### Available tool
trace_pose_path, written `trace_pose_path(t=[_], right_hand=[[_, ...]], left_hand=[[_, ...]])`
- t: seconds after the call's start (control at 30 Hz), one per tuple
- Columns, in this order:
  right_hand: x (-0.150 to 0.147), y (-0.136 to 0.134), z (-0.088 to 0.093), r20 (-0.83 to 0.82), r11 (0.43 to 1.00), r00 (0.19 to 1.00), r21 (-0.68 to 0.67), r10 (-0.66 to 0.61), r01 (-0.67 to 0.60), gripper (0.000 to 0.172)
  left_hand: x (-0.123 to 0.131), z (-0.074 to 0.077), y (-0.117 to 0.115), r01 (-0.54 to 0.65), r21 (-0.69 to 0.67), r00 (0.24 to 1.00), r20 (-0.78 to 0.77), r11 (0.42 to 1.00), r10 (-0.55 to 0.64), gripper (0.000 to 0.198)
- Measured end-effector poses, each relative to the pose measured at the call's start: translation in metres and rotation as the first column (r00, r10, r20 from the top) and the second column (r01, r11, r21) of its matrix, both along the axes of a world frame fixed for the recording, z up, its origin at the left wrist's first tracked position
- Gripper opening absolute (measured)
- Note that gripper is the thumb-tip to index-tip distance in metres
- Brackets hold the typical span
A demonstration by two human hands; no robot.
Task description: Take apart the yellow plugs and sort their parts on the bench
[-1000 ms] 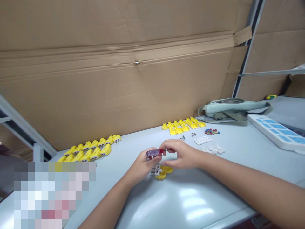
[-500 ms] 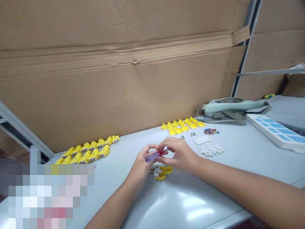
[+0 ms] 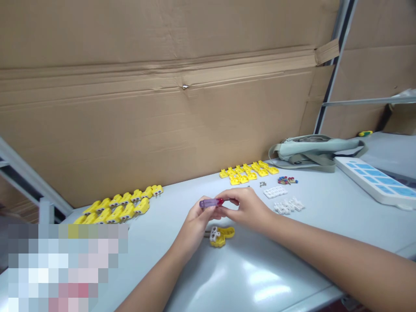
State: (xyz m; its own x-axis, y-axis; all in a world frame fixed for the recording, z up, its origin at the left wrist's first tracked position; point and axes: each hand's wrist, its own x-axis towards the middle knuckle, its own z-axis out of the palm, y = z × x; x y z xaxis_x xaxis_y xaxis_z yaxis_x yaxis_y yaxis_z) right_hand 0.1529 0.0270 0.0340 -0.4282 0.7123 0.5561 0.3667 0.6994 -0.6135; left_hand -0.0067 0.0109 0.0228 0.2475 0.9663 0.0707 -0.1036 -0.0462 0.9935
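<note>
Both hands meet over the table around a small screwdriver (image 3: 210,203) with a clear purple handle and a red collar, its handle end pointing left. My left hand (image 3: 196,222) has its fingers closed around the handle. My right hand (image 3: 249,207) pinches near the metal shaft; whether a small part sits at the tip is hidden by the fingers. Just below the hands lies an opened plug: a white insert (image 3: 214,234) with metal pins toward the left, beside yellow shell pieces (image 3: 225,234).
Closed yellow plugs (image 3: 121,208) stand in rows at left. Yellow shell halves (image 3: 248,172) line the cardboard wall (image 3: 195,130). Small screws (image 3: 263,184), red and blue bits (image 3: 287,180) and white inserts (image 3: 289,206) lie at right, before a bag (image 3: 305,149) and a white-blue case (image 3: 377,182).
The screwdriver has turned from tilted to nearly level, its handle end rising. My left thumb now lies below the handle. The opened plug stays on the table.
</note>
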Motion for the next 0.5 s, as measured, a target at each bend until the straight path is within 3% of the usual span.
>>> trace_pose_path(t=[0.17, 0.33, 0.5], right_hand=[[0.011, 0.003, 0.014, 0.118, 0.998, 0.992, 0.025, 0.05, -0.053, 0.015], [0.016, 0.008, 0.015, 0.193, 0.961, 0.979, 0.251, 0.065, -0.113, 0.012], [0.017, 0.013, 0.013, 0.235, 0.884, 0.969, 0.435, 0.072, -0.171, 0.016]], left_hand=[[0.001, 0.0, -0.002, -0.03, 0.081, 0.983, -0.18, 0.996, 0.044, 0.019], [0.002, 0.001, -0.001, 0.012, 0.078, 0.989, -0.145, 0.997, 0.0, 0.018], [0.0, 0.005, -0.002, 0.078, -0.004, 0.995, -0.06, 0.997, -0.078, 0.02]])
